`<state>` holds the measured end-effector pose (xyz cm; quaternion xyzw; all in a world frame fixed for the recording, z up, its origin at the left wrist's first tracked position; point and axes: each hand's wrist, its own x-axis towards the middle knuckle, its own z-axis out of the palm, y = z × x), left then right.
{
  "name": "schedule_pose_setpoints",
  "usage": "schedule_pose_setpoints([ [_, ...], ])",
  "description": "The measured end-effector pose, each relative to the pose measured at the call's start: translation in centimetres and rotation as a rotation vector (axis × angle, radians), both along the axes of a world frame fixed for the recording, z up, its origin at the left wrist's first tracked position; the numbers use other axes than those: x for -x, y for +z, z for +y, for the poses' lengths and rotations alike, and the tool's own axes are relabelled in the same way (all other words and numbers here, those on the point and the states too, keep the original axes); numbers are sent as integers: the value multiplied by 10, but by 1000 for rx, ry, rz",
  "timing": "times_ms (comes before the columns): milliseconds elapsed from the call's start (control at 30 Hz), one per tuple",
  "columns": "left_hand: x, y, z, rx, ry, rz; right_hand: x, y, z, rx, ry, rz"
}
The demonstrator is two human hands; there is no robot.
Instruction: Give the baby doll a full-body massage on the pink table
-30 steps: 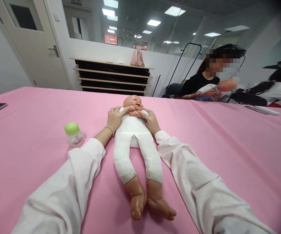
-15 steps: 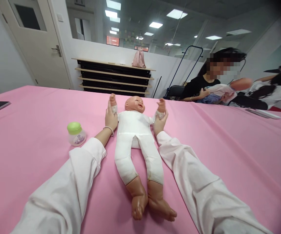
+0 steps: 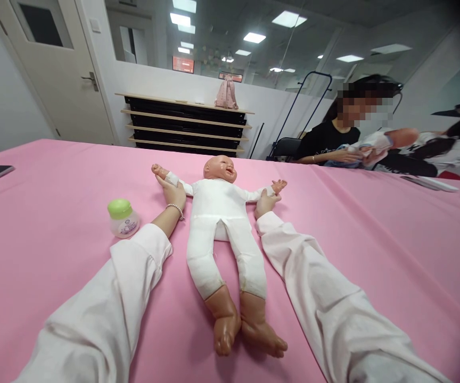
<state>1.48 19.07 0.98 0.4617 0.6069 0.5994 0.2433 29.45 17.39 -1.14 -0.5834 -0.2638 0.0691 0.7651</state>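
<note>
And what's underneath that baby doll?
The doll lies face up on a pink cover, which shows around it and in the gap between its legs. Its body hides the patch directly beneath, so I can't tell what's there.

Creased pale sleeves (image 3: 98,306) and a beaded bracelet (image 3: 177,207)

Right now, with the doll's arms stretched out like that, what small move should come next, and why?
I'd probably guide the doll's arms gently inward over its chest. They are spread wide to either side, and the left hand and right hand each hold one near the wrist, so no new grip seems needed.
</note>
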Motion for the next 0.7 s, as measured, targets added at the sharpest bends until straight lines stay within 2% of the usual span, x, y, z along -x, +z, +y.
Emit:
schedule_pose_setpoints([
  [133,-2,4,-6,-143,-61,170,18,16,-18,-73,123,-346],
  [267,-8,10,-13,-322,-259,438,39,26,-34,-78,366,-788],
  [367,-13,11,-15,-376,-361,661,46,30,-38,-76,517,-1024],
  [533,-15,13,-17,-365,-407,852,45,34,-37,-97,524,-1149],
  [700,-14,13,-17,-371,-427,878,45,33,-36,-84,520,-1169],
])
